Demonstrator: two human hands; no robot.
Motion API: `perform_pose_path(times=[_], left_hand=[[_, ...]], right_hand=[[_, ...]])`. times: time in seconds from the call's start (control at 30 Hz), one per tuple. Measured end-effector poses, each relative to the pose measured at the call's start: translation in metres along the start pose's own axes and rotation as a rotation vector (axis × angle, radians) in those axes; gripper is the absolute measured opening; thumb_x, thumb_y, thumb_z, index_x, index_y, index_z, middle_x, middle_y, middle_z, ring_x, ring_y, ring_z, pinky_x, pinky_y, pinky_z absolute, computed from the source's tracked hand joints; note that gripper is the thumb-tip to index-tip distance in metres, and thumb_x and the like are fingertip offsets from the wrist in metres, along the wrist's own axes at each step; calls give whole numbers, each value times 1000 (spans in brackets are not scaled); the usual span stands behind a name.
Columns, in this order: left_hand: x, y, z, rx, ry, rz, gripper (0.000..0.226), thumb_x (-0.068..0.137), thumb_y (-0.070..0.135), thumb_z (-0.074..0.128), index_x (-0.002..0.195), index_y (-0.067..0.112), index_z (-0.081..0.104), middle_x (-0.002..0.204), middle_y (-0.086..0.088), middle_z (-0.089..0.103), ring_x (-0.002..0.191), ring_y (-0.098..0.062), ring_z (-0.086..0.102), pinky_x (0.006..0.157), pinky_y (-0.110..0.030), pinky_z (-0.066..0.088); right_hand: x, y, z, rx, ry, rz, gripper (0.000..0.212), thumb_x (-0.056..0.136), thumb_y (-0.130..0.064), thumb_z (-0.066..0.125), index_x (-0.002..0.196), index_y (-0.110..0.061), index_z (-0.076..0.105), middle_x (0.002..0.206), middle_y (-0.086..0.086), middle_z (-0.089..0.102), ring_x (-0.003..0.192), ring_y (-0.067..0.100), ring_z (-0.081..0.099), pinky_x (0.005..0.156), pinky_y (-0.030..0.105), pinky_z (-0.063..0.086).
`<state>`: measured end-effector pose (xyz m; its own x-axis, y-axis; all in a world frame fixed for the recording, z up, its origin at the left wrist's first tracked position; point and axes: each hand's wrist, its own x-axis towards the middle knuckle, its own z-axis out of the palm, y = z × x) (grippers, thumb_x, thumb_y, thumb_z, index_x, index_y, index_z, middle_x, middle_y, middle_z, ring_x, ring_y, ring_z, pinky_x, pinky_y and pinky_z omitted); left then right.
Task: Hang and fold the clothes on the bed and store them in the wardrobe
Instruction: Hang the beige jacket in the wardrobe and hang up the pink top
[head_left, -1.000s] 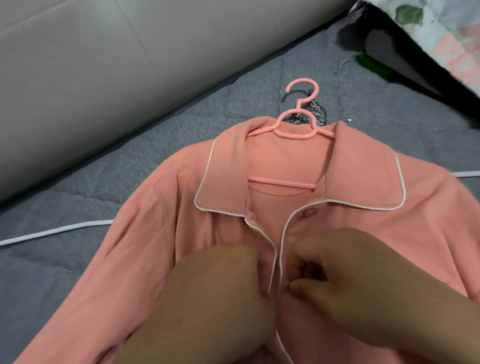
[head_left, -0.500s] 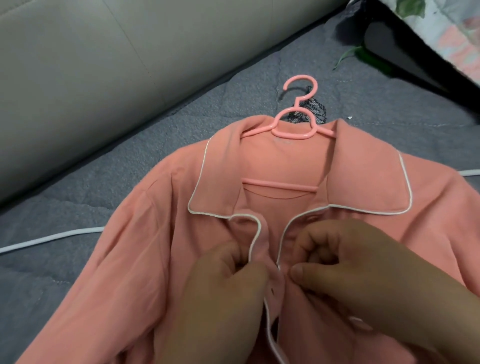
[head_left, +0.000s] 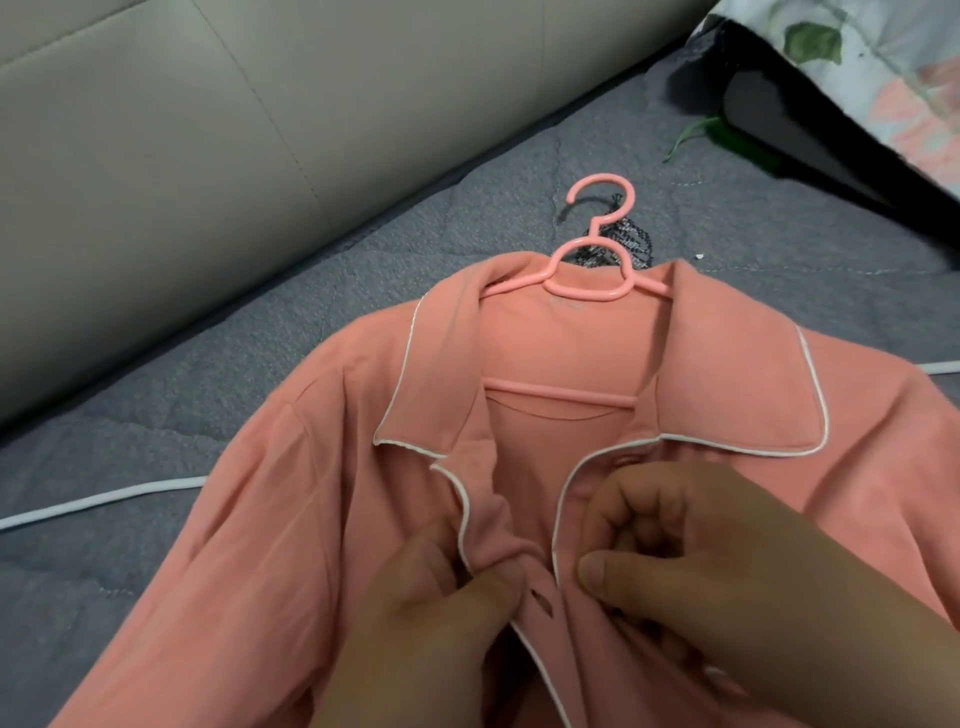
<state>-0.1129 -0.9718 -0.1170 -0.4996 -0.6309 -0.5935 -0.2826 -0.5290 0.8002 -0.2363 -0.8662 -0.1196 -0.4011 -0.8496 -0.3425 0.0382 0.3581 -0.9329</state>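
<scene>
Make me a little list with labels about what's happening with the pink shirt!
shirt: pink, white trim, lying on the grey bed cover
hanger: pink, inside the collar, hook sticking out
left hand: pinches the buttonhole edge
right hand: pinches the other front edge
top of front: open, not buttoned
</scene>
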Motion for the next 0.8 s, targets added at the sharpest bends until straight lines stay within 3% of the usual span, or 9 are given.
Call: perform_pose_path(times=[0.07,0.13,0.23,0.33,0.43,0.5,0.57,0.7,0.8], left_hand=[[-1,-2,-5,113,-70,10,47,48,-5,74,94,6,73,76,-17,73,66,-23,68,62,-30,54],[-1,-1,-6,192,-123,21,45,41,-1,70,85,8,74,74,-13,74,60,-16,70,51,-21,51],[-3,1,-5,272,-143,77,34,37,8,72,70,14,77,73,-6,75,62,-8,70,51,-15,49],[-2,-3,-2,318,-7,146,19,54,13,76,70,21,75,68,1,74,56,3,64,53,-9,46],[-1,-8,-2,388,131,192,27,72,5,79,77,31,71,69,7,74,53,8,60,52,-6,43],[-1,-8,-2,460,165,217,13,72,21,78,78,27,68,67,9,72,52,7,59,52,-7,43],[-3,-9,-4,531,155,243,12,72,24,80,74,22,68,62,10,71,49,6,59,50,-8,42],[-12,-2,-6,487,8,155,27,57,23,85,80,20,70,67,7,73,57,0,66,52,-11,46],[-15,2,-9,449,-57,57,43,43,24,78,85,17,72,69,0,74,59,-6,68,53,-15,48]], right_hand=[[0,-3,2,-8,1,-12,25,76,-9,71,65,-32,68,47,-6,60,38,-3,49,42,9,35],[1,-5,2,-25,-20,-13,34,77,-5,71,61,-35,67,47,-8,61,41,-4,51,44,8,36],[1,-8,0,-34,-31,3,34,78,-4,71,58,-32,66,47,-8,61,42,-3,52,45,8,36],[1,-8,0,-6,-40,7,33,79,-4,70,58,-28,65,45,-7,58,40,-3,49,43,8,35],[0,-7,2,-16,-33,-10,31,80,-7,69,62,-32,65,47,-8,59,41,-3,50,43,9,36],[0,-6,2,-36,-34,-21,26,79,-10,69,69,-34,67,49,-6,60,42,-1,50,44,10,37],[-1,-5,3,-39,-35,-24,25,79,-10,69,71,-34,67,49,-4,60,42,-1,49,44,12,38],[-1,-3,4,-47,-41,-24,18,78,-11,71,72,-28,68,49,-5,60,42,-1,48,44,12,36],[-1,-4,5,-41,-32,-8,21,77,-11,70,71,-31,68,49,-5,60,42,-1,48,44,12,36]])
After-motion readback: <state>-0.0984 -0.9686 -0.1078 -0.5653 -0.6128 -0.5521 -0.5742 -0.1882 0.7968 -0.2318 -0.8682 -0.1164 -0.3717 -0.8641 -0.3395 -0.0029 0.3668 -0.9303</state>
